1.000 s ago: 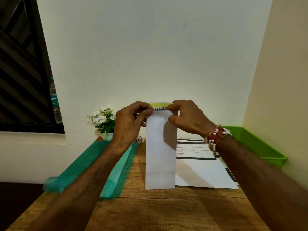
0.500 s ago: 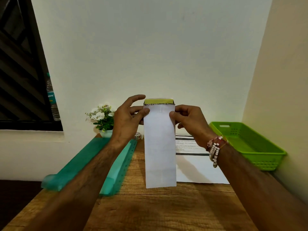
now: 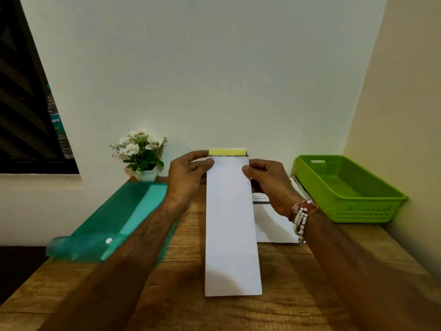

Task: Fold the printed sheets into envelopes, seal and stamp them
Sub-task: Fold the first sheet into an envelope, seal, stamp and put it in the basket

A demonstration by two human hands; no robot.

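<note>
A long white envelope (image 3: 231, 225) stands nearly upright over the wooden desk (image 3: 281, 304), its open end at the top. A folded printed sheet with a yellow strip (image 3: 227, 152) sticks out of that end. My left hand (image 3: 188, 174) pinches the envelope's top left corner between thumb and fingers. My right hand (image 3: 269, 182) grips the top right edge, thumb on the front. Behind the envelope a stack of printed sheets (image 3: 274, 223) lies flat on the desk, mostly hidden by my right wrist.
A teal plastic folder (image 3: 112, 220) lies along the desk's left side. A small pot of white flowers (image 3: 140, 156) stands at the back against the wall. A green plastic basket (image 3: 348, 189) sits at the right. A water bottle (image 3: 58, 125) stands by the dark window.
The envelope has come lower and closer to the desk. My left fingers have closed back onto its top corner. The yellow-edged sheet still shows at the top.
</note>
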